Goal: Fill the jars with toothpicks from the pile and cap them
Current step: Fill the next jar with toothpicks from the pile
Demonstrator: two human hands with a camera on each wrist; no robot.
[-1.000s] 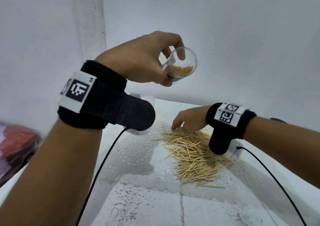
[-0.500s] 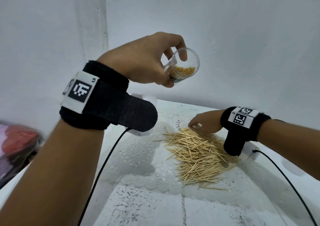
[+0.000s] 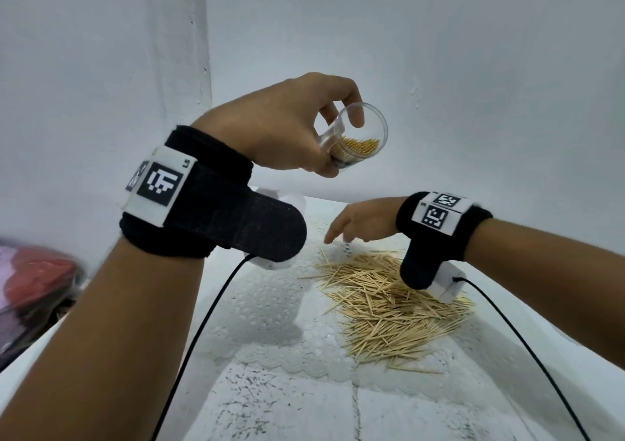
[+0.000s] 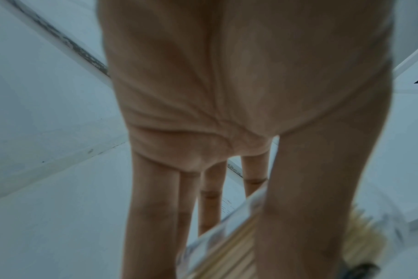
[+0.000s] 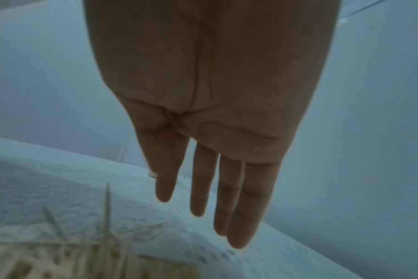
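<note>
My left hand (image 3: 304,136) holds a clear plastic jar (image 3: 358,136) up in the air, tilted with its mouth toward me and a bundle of toothpicks inside. Thumb and fingers curl round its wall; the left wrist view shows the jar (image 4: 227,241) under the thumb. A pile of toothpicks (image 3: 389,302) lies on the white lace mat (image 3: 270,305) below. My right hand (image 3: 358,224) hovers above the far edge of the pile with straight fingers (image 5: 203,188), holding nothing. No cap is visible.
White walls close in behind and to the left. A red and pink bundle (image 3: 30,281) lies off the table's left edge. Black cables (image 3: 203,339) run from both wristbands across the table. The pile (image 5: 60,254) shows blurred under the right hand.
My right hand has lifted off the pile and swung left again, fingers now straight. The left hand keeps the jar in about the same place.
</note>
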